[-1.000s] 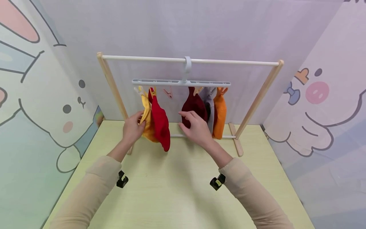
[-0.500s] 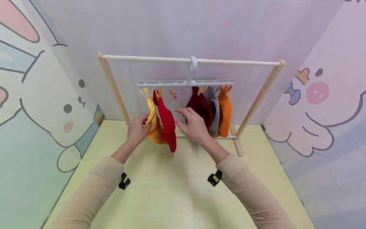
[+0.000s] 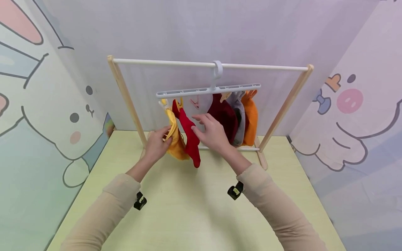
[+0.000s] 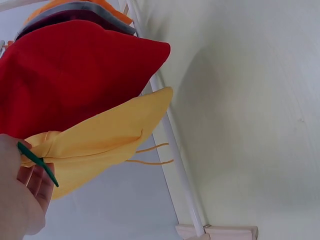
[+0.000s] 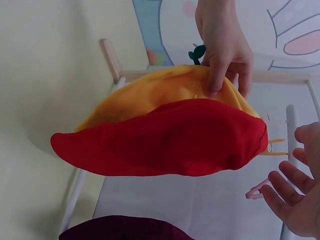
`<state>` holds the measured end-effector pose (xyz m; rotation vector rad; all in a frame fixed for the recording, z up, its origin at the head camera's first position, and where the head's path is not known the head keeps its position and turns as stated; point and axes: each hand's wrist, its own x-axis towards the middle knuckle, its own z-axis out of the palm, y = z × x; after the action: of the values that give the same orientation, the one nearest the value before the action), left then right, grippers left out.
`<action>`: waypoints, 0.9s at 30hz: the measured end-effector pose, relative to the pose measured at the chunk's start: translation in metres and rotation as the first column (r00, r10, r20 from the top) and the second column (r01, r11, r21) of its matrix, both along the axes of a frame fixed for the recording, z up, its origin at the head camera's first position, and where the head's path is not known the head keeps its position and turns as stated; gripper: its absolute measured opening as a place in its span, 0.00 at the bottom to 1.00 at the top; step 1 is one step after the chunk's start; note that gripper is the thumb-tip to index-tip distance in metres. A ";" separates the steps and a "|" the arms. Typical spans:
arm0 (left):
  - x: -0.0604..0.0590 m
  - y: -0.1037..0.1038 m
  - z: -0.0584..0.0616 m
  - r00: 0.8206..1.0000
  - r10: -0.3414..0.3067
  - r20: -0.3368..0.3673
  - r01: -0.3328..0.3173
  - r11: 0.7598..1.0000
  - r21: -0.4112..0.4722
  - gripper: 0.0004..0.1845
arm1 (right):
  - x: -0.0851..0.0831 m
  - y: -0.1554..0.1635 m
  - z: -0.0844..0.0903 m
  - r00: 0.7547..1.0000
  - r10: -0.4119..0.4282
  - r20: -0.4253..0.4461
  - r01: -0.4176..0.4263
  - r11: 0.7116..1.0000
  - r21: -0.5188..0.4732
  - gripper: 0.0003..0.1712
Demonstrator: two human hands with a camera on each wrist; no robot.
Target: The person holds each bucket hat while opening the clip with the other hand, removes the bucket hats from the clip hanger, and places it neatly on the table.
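A pale blue clip hanger (image 3: 188,93) bears several cloth hats on small clips. My left hand (image 3: 157,143) pinches the leftmost one, a yellow hat (image 4: 95,140), near its green sprout (image 4: 37,162). Beside that hangs a red hat (image 3: 192,141), its brim pointing down. My right hand (image 3: 213,134), fingers loosely bent and holding nothing, is close to the right side of the red hat. In the right wrist view its fingers are spread near a bare pink clip (image 5: 257,191). Yellow clips (image 3: 179,103) hold the tops of the yellow and red hats.
Farther right on the hanger are a maroon hat (image 3: 224,116), a grey hat (image 3: 240,123) and an orange hat (image 3: 250,118). The hanger hooks over the white bar (image 3: 263,66) of a rack with wooden legs (image 3: 284,108). Beneath lies a pale yellow tabletop (image 3: 188,209).
The hanger has slid right along the bar and now slants, its left end lower in view. My left hand has moved right with the yellow hat, bringing the red hat closer to my right hand.
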<state>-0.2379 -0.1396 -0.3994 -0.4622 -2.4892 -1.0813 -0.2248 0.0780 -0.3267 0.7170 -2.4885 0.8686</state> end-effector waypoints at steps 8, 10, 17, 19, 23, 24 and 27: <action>0.006 0.012 -0.003 0.999 -0.019 0.035 0.019 1.000 -0.002 0.22 | -0.003 -0.005 0.006 1.000 -0.001 -0.010 0.001 1.000 -0.002 0.19; 0.007 0.014 -0.003 0.999 -0.024 0.034 0.024 1.000 -0.009 0.21 | -0.003 -0.007 0.007 1.000 -0.007 -0.007 0.007 1.000 0.003 0.19; 0.011 0.021 -0.004 0.998 -0.057 0.032 0.057 0.998 -0.022 0.21 | -0.002 -0.012 0.011 1.000 -0.013 0.018 0.013 1.000 0.008 0.20; 0.012 0.023 -0.005 0.997 -0.064 0.036 0.065 0.998 -0.025 0.21 | -0.001 -0.013 0.012 1.000 -0.015 0.025 0.014 1.000 0.015 0.21; 0.016 0.026 -0.006 0.996 -0.078 0.030 0.079 0.996 -0.030 0.21 | 0.000 -0.016 0.013 1.000 -0.014 0.021 0.014 1.000 0.020 0.21; 0.017 0.026 -0.006 0.996 -0.081 0.029 0.082 0.996 -0.028 0.21 | 0.000 -0.016 0.014 1.000 -0.014 0.019 0.013 1.000 0.022 0.21; 0.019 0.026 -0.006 0.996 -0.092 0.021 0.093 0.995 -0.033 0.21 | 0.000 -0.021 0.014 1.000 -0.016 0.022 0.016 1.000 0.017 0.21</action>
<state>-0.2188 -0.1133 -0.4058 -0.5849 -2.5289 -1.0849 -0.2247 0.0573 -0.3124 0.6960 -2.5202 0.8555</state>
